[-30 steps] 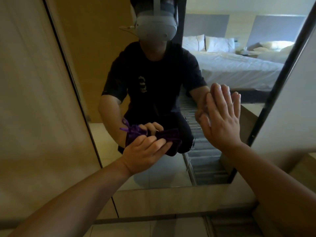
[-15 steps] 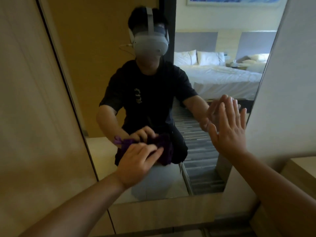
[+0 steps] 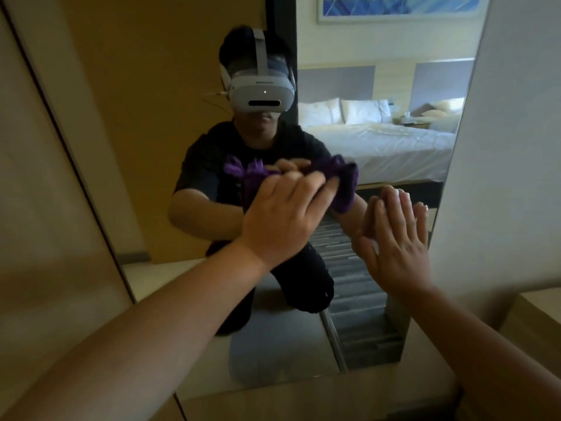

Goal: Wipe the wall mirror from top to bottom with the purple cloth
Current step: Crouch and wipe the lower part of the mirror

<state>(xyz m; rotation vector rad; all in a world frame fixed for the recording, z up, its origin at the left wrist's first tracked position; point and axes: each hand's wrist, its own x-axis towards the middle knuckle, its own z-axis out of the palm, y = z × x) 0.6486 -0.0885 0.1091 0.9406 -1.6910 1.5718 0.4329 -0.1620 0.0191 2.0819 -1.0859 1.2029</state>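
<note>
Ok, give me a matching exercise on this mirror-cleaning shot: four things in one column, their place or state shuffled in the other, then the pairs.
Things:
1. left hand
2. right hand
3. purple cloth
4. wall mirror

Place or state:
A. bunched against the glass
B. flat, fingers straight, on the glass near the right edge
C. reflects a bed with white pillows
D. presses the cloth to the glass

Pairs: 1-D, 2-B, 3-A, 4-C

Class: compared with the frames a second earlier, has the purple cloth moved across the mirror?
Yes. The purple cloth has moved right, closer to the right hand braced flat on the mirror.
</note>
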